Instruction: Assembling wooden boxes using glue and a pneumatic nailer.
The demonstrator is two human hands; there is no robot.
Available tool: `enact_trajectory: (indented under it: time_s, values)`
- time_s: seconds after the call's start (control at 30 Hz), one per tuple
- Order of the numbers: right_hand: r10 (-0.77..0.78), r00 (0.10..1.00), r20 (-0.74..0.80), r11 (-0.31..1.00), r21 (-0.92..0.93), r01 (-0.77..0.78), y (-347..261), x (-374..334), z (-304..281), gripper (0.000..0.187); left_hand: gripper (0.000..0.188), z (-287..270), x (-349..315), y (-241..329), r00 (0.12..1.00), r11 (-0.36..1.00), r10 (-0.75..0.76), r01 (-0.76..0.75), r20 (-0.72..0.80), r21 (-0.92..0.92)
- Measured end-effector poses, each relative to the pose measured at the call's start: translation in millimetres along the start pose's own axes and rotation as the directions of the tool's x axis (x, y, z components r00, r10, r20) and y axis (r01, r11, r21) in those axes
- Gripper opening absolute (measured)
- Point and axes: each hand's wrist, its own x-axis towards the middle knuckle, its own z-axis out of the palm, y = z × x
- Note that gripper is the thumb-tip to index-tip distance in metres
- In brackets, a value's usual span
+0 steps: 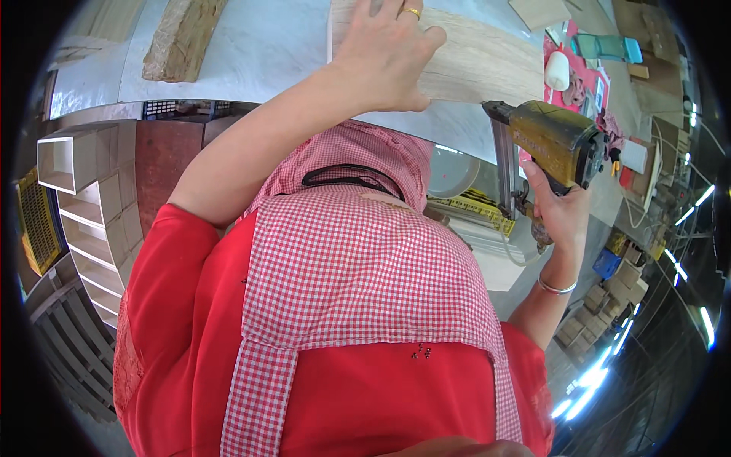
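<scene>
My left hand (392, 65) lies over a pale wood-grain board (480, 57) on the worktop, fingers bent and thumb by the board's near edge, holding it. The fingertips run out of the picture at the top. A yellow ring sits on one finger. My right hand (560, 209) is wrapped round the handle of a yellow and black pneumatic nail gun (547, 141). The gun's nose points left, close to the board's near right corner. Whether it touches the board I cannot tell.
A rough wooden block (181, 42) lies on the pale worktop (251, 57) at the left. A white bottle (557, 72) and a teal bottle (605, 48) are at the far right. Below left stands a pale wooden shelf unit (95, 209). A hose (506, 247) hangs near the gun.
</scene>
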Motion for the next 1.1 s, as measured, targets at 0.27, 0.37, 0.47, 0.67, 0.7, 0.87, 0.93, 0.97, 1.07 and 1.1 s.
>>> enact_trajectory:
  time_s: [0.27,0.37,0.47,0.67,0.7,0.87,0.93,0.97,1.07,1.1]
  values:
    - [0.156,0.987,-0.04,0.984,-0.077,-0.159,-5.6,-4.0,1.0,0.037,0.06,-45.8,25.6,-0.8,0.905,0.972,-0.025,0.121,0.424,-0.201]
    - [0.2,0.978,-0.054,0.978,-0.054,-0.203,-2.6,-5.7,2.5,0.034,0.06,-39.7,20.8,-2.0,0.919,0.969,-0.023,0.117,0.393,-0.217]
    - [0.18,0.981,-0.076,0.983,0.044,-0.177,-0.3,-11.9,11.4,0.032,0.06,-38.3,19.5,-2.0,0.955,0.965,-0.012,0.089,0.297,-0.247]
    - [0.18,0.979,-0.095,0.98,0.098,-0.171,-4.3,-14.8,17.1,0.033,0.062,1.3,-0.4,-0.9,0.999,1.0,-0.009,0.01,0.039,-0.017]
    - [0.177,0.98,-0.094,0.984,0.049,-0.173,-5.8,-13.0,16.3,0.033,0.063,12.7,-7.7,-0.9,0.989,0.995,0.023,-0.009,-0.146,0.095]
    - [0.156,0.979,-0.128,0.983,-0.08,-0.167,-12.0,-7.9,12.4,0.034,0.079,-32.2,15.2,-13.1,0.869,0.949,-0.01,0.164,0.494,-0.269]
    - [0.14,0.982,-0.129,0.983,-0.102,-0.154,-21.6,-8.0,14.0,0.034,0.097,1.6,-18.0,-40.8,0.998,0.876,0.042,-0.061,-0.049,-0.478]
    - [0.157,0.977,-0.144,0.981,-0.093,-0.172,-27.3,-9.8,15.1,0.035,0.107,9.2,-30.8,-53.7,0.943,0.826,0.037,-0.215,-0.331,-0.521]
    - [0.184,0.97,-0.157,0.977,-0.081,-0.198,-35.3,-16.2,19.6,0.037,0.119,5.3,-68.2,-94.9,0.999,0.788,-0.01,-0.014,-0.036,-0.616]
    - [0.101,0.984,-0.147,0.986,-0.117,-0.119,-30.5,-18.3,21.5,0.038,0.125,2.6,-76.2,-102.2,0.993,0.763,-0.031,0.1,0.118,-0.638]
